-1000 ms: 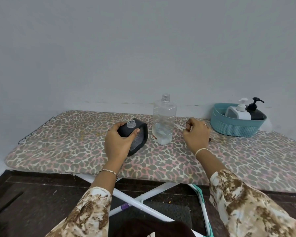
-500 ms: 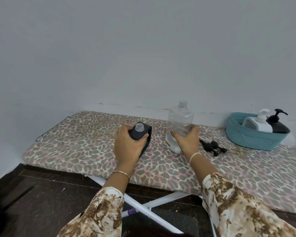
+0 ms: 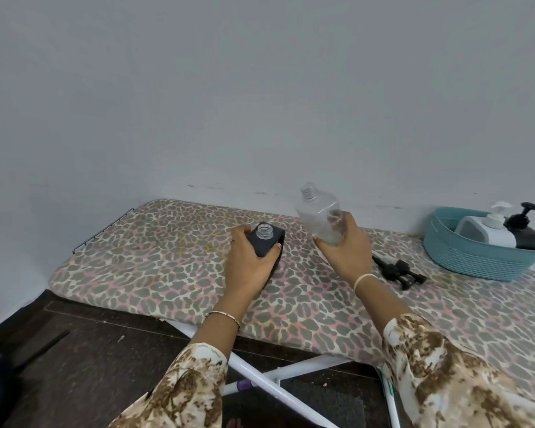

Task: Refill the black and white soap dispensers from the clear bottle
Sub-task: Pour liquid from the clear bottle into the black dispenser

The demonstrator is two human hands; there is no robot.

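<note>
A black soap dispenser (image 3: pixel 267 240) with its pump off and its clear threaded neck open stands on the leopard-print ironing board (image 3: pixel 155 257). My left hand (image 3: pixel 247 264) grips its body from the near side. My right hand (image 3: pixel 345 247) holds the clear bottle (image 3: pixel 318 216) lifted off the board and tilted left, its uncapped neck pointing up and left. The removed black pump (image 3: pixel 397 271) lies on the board to the right of my right hand.
A teal basket (image 3: pixel 476 257) at the far right holds a white dispenser (image 3: pixel 488 230) and another black dispenser (image 3: pixel 527 231), both with pumps on. A grey wall runs behind the board. Dark floor and the board's white legs (image 3: pixel 278 381) lie below.
My right hand left the pump on the board, took hold of the clear bottle, then lifted and tilted it left. My left hand stayed on the black dispenser.
</note>
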